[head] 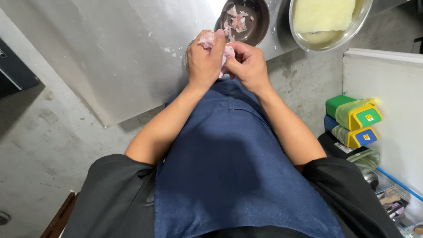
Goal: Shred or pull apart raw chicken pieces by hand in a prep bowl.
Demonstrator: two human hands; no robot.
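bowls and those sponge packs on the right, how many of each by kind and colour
Dark bowl with pink meat pieces: 1
Steel bowl with pale yellow content: 1
Green sponge pack: 1
Blue sponge pack: 1
Total: 4
Both the left hand and right hand hold a pink meat piece.

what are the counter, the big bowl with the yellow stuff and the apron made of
Counter: apparently stainless steel, brushed grey with soft glare. Big bowl: likely polished steel, its thin rim shines. Apron: dark blue woven cloth, matte, softly creased.
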